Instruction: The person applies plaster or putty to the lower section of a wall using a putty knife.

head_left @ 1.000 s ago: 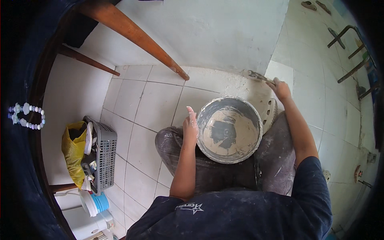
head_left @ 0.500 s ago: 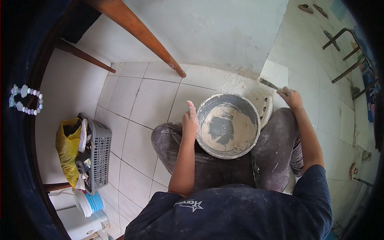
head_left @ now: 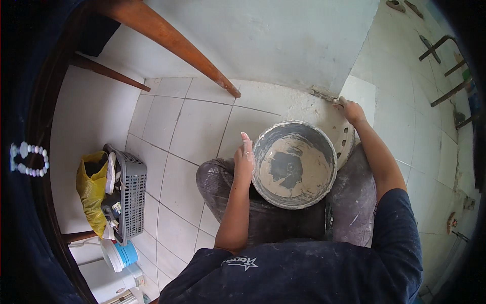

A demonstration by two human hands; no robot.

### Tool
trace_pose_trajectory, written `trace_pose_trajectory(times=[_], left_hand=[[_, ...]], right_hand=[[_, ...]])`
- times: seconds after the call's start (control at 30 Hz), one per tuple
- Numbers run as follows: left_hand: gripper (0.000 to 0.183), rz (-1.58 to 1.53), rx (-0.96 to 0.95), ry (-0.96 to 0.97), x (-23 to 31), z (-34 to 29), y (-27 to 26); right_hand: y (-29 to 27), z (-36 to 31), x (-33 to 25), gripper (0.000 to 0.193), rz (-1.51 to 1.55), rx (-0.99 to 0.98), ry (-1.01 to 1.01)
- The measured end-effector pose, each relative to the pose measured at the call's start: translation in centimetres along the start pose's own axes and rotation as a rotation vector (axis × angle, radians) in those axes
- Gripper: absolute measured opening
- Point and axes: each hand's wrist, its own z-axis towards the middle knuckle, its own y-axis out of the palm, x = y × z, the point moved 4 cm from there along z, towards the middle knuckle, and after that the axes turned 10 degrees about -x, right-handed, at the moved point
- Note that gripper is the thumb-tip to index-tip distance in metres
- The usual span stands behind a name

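The right hand [head_left: 353, 110], beyond the tub and to its right, has its fingers closed around the handle of a putty knife [head_left: 324, 95]. The left hand [head_left: 244, 157] is at the tub's left side, one whitened finger pointing up; whether its other fingers grasp the rim I cannot tell. The tub [head_left: 318, 138] sits at the seated person's lap, and a pale clog with holes [head_left: 346, 136] fills the space between it and the wall corner. Past the tub rises the wall [head_left: 283, 45]; to its far left a tapered wooden leg [head_left: 187, 53] slants down to the tiled floor [head_left: 202, 121]. Well left of the tub are a grey lattice basket [head_left: 133, 197], a crumpled yellow bag [head_left: 92, 197] and a blue-and-white bucket [head_left: 126, 252]; far to its right stand dark tubular legs [head_left: 448, 95].

Half a second ago the blade was clear of the wall; now it is down at the wall's base, near the corner. The left hand has stayed beside the tub.

Inside the round grey tub, creamy paste [head_left: 315, 169] is smeared around a bare, jagged dark patch; the wall's foot is rough and chipped.
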Motion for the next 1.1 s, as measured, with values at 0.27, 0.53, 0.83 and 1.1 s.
trace_pose_trajectory(times=[0.27,0.53,0.83,1.1], left_hand=[[0.085,0.023,0.020,0.022,0.8,-0.2,-0.1],[0.084,-0.086,0.044,0.083,0.2,-0.1,0.1],[0.077,-0.050,-0.014,0.066,0.5,-0.1,-0.1],[0.079,0.044,-0.046,0.054,0.9,-0.3,-0.2]], right_hand=[[0.3,-0.4,2.8,0.048,-0.031,-0.062,0.128],[-1.4,-5.8,7.9,0.049,-0.082,-0.017,0.169],[-5.2,-10.7,7.4,0.043,-0.158,0.020,0.036],[-1.8,-3.5,0.3,0.046,-0.024,-0.010,-0.064]])
